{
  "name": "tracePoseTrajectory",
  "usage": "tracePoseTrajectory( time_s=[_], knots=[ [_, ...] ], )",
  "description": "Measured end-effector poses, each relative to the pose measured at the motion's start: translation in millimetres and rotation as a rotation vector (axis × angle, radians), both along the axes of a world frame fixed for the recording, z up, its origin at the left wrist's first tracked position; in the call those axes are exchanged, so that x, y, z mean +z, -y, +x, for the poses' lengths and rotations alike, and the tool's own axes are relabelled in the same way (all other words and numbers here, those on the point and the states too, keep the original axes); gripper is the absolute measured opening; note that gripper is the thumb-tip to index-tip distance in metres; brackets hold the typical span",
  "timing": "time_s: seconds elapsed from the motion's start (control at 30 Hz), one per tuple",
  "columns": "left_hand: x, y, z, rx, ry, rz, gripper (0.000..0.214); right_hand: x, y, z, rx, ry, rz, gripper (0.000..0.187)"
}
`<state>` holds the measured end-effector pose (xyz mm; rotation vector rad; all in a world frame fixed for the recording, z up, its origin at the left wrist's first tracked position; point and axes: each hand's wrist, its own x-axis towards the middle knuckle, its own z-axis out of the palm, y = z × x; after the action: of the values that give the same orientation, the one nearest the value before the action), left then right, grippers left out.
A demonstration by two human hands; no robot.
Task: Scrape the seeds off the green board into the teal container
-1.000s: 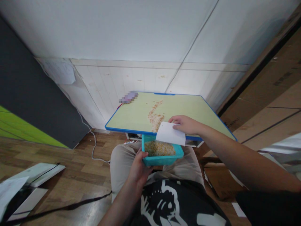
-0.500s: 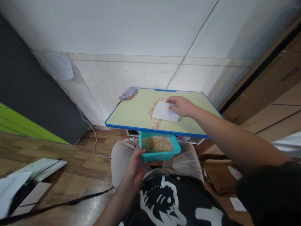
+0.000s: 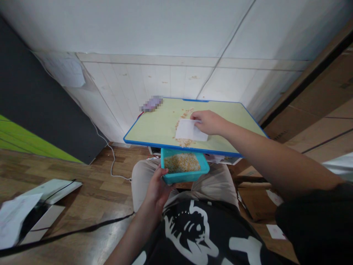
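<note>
My right hand (image 3: 207, 122) pinches a white card (image 3: 190, 130), its lower edge close to the tabletop. Loose grains (image 3: 185, 142), pale and yellowish, lie along the card's left and front sides and trail toward the back of the table. Below the table's front edge, my left hand (image 3: 160, 187) grips a turquoise plastic tub (image 3: 184, 178) at its left corner, thumb over the rim. Inside the tub is a layer of mixed yellow and whitish grains (image 3: 183, 162). The small table (image 3: 149, 129) has a pale yellow-green top with a blue rim.
A blurred purplish item (image 3: 151, 103) sits at the table's back left corner. The wall (image 3: 154, 79) stands right behind the table. Cardboard boxes (image 3: 311, 110) are stacked at the right. A white cable (image 3: 111, 162) runs over the floor at the left.
My right hand has drawn the card slightly left over the grains, and the grains are more gathered near the front edge. The tub stays under the edge in my left hand.
</note>
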<state>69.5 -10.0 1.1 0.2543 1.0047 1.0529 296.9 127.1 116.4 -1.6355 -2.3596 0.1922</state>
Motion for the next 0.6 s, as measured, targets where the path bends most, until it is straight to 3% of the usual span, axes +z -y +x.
tracePoseTrajectory(
  time_s=[0.33,0.6],
  knots=[
    [-9.8,0.1,-4.2,-0.008,0.000,0.027,0.049,-0.6,-7.1,2.4,-0.016,-0.100,-0.233,0.027],
    [-4.2,-0.7,-0.9,0.010,-0.005,-0.003,0.048,-5.3,-2.5,2.0,-0.059,-0.174,-0.291,0.026]
  ],
)
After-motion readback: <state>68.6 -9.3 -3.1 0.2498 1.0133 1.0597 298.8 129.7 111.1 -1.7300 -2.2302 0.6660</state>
